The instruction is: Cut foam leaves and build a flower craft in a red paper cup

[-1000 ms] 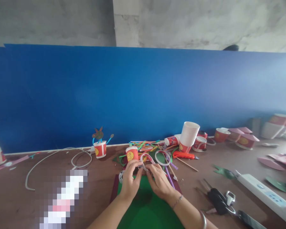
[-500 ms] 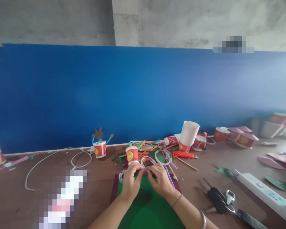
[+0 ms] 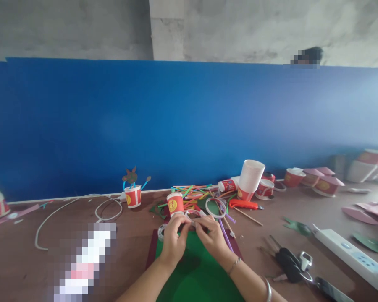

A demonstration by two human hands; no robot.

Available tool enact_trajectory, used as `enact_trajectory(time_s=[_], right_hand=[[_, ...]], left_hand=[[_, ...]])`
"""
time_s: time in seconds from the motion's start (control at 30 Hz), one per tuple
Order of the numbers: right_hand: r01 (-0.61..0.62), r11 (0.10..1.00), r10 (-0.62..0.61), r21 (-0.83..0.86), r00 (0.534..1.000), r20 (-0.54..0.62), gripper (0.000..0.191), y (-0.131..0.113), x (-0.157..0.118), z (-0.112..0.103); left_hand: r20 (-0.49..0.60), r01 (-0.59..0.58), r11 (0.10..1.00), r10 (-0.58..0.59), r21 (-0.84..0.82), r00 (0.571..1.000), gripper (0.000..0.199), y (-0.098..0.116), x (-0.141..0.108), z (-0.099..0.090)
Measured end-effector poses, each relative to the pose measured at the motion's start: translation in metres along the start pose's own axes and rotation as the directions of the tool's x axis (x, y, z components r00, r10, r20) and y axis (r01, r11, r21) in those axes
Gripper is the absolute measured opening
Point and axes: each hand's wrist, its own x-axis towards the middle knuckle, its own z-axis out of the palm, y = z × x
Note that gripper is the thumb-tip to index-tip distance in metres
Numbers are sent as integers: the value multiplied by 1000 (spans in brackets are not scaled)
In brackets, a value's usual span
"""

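My left hand [image 3: 176, 238] and my right hand [image 3: 212, 235] meet fingertip to fingertip above the far edge of a green sheet [image 3: 195, 277]. The fingers of both are pinched together on something small and thin that I cannot make out. Just beyond my left hand stands a red and white paper cup [image 3: 175, 204]. A white ring-shaped roll [image 3: 216, 208] lies behind my right hand, and part of another ring shows between the hands. A small tape roll [image 3: 161, 232] touches the area left of my left hand.
Colourful sticks [image 3: 195, 193] lie by the blue partition [image 3: 176, 126]. Rightward are stacked cups [image 3: 251, 176], an orange cutter [image 3: 244, 204], keys [image 3: 288, 264] and a power strip [image 3: 349, 253]. A decorated cup [image 3: 133, 197] and white cable [image 3: 38, 235] are leftward. Someone's head top shows over the partition.
Both hands stay pinched in nearly the same place, with the fingers shifted slightly. The whole view has moved a little.
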Motion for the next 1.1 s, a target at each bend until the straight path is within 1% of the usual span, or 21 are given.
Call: enact_trajectory(time_s=[0.07, 0.13, 0.23, 0.3, 0.37, 0.4, 0.43, 0.47, 0.5, 0.53, 0.57, 0.6, 0.67, 0.7, 0.77, 0.83, 0.87, 0.93, 0.97, 1.03, 1.1], right_hand=[[-71, 991, 71, 116, 997, 1, 23, -4, 1, 2], [-146, 952, 142, 269, 989, 35, 23, -10, 1, 3], [-260, 842, 228, 474, 966, 124, 24, -14, 2, 8], [-313, 776, 287, 548, 948, 135, 23, -10, 3, 10], [-345, 740, 382, 577, 922, 61, 23, -1, 4, 9], [-350, 734, 443, 581, 896, -19, 27, 5, 6, 6], [-361, 740, 485, 568, 871, -78, 29, 12, 7, 3], [-349, 771, 501, 532, 849, -169, 32, 18, 8, -1], [-314, 833, 467, 456, 841, -274, 32, 25, 10, -5], [-274, 904, 388, 329, 847, -363, 29, 31, 10, -9], [-238, 955, 291, 176, 863, -413, 27, 37, 11, -12], [-195, 981, 187, 22, 895, -405, 25, 43, 11, -15], [-127, 967, 50, -221, 946, -321, 21, 53, 10, -17], [-114, 946, 25, -305, 959, -281, 21, 57, 10, -18], [-127, 903, 5, -409, 958, -286, 25, 58, 9, -17], [-89, 901, -47, -425, 952, -301, 31, 50, 9, -15], [-12, 918, -100, -397, 961, -260, 31, 43, 8, -14], [171, 941, -204, -291, 975, -87, 24, 27, 6, -11], [206, 946, -219, -251, 975, -25, 22, 19, 5, -8], [223, 951, -226, -214, 974, 9, 13, 7, 2, -3], [210, 956, -216, -205, 976, -7, 8, 3, 0, 1]], left_hand=[[-16, -27, 1000, 27, 7, 1000, 12, 1, 0, -1], [-38, -58, 998, 59, 14, 998, 12, 2, -1, -2], [-69, -96, 995, 97, 21, 993, 12, 5, -2, -2], [-72, -107, 994, 107, 13, 992, 12, 6, -3, -3], [-106, -80, 997, 79, -5, 991, 12, 5, -1, -4], [-142, -50, 999, 47, -17, 989, 12, 4, 0, -6], [-187, -10, 999, 4, -33, 982, 12, 2, 2, -7], [-229, 35, 998, -47, -55, 972, 13, -1, 4, -8], [-254, 86, 993, -104, -82, 962, 14, -3, 6, -10], [-256, 140, 984, -165, -113, 952, 16, -6, 8, -10], [-242, 194, 970, -225, -148, 944, 18, -8, 9, -11], [-216, 243, 953, -280, -182, 935, 20, -10, 11, -11], [-160, 306, 921, -348, -239, 924, 22, -12, 11, -10], [-136, 313, 914, -355, -257, 925, 23, -13, 11, -9], [-108, 279, 925, -314, -257, 943, 23, -13, 9, -7], [-86, 206, 957, -227, -205, 970, 21, -11, 7, -6], [-69, 168, 971, -182, -168, 981, 20, -9, 6, -5], [-20, 109, 989, -112, -102, 994, 19, -6, 5, -5], [8, 89, 993, -89, -82, 996, 19, -5, 5, -4], [41, 63, 996, -60, -60, 997, 19, -2, 4, -4], [46, 53, 997, -51, -47, 998, 19, 0, 3, -3]])
